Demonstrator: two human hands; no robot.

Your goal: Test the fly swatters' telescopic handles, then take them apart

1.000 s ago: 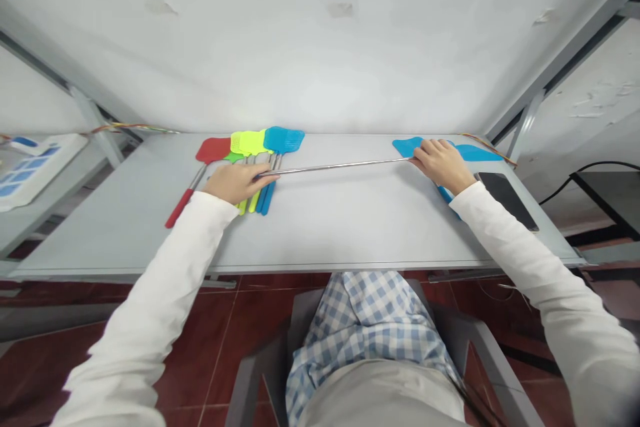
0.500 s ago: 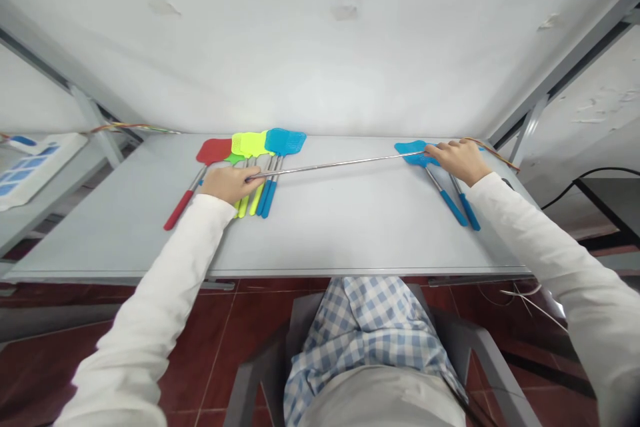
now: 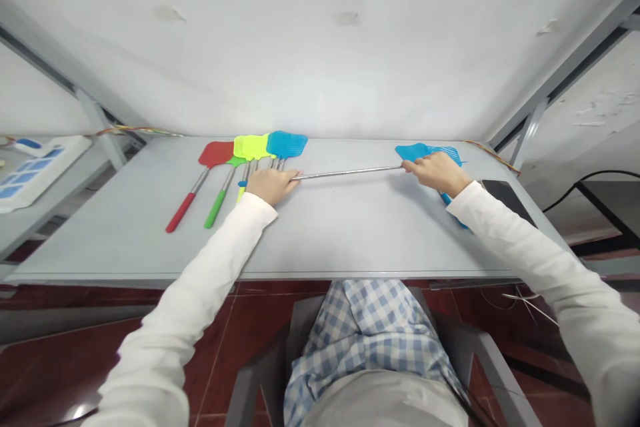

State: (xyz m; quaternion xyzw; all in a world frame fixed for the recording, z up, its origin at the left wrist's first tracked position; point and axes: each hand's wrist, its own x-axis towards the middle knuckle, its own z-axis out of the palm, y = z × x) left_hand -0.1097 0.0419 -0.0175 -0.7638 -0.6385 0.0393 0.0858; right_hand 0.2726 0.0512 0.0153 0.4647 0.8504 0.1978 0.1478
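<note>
Fingers (image 3: 289, 175) of my left hand (image 3: 270, 185) and right hand (image 3: 436, 172) pinch a fly swatter's steel shaft (image 3: 350, 173) across the desk (image 3: 350, 240); one slip could whip it into the nearby swatters (image 3: 253, 147).

Worn: white long-sleeved top (image 3: 185, 307), plain sleeves; blue-and-white gingham cloth (image 3: 365, 340) at lap; pale grey-beige garment (image 3: 385, 403).

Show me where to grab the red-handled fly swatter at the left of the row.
Close the fingers around its red grip on the red-handled fly swatter, coming from the near table edge: the grip angles toward you and sits apart from the green-handled fly swatter.
</note>
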